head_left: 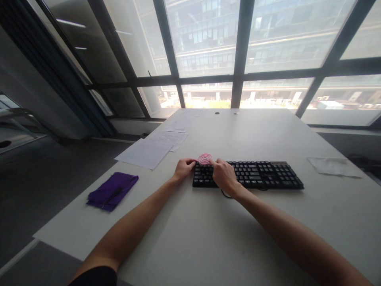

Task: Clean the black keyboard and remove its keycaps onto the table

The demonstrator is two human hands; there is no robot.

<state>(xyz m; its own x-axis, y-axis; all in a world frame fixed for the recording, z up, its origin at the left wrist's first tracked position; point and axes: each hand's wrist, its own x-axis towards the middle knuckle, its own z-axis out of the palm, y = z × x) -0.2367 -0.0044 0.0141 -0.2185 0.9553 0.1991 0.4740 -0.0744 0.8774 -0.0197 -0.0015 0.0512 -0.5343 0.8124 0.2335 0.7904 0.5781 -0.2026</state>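
A pink round brush [205, 159] with a spiral pattern sits over the left end of a black keyboard [276, 174]; what look like short bristles show along its lower edge. My left hand [183, 169] pinches the brush's left side, just beyond the keyboard's corner. From the right, my right hand [224, 174] reaches over the keys with curled fingers, and its thumb and forefinger grip the brush's right edge. My right hand hides some of the left-hand keys. A dark cable loop [226, 194] shows below my right wrist.
A folded purple cloth [110, 190] with a dark pen-like object [112, 196] on it lies at the left table edge. Papers [145, 153] spread behind it. A pale cloth [333, 166] lies right of the keyboard. Windows stand beyond the white table [190, 238].
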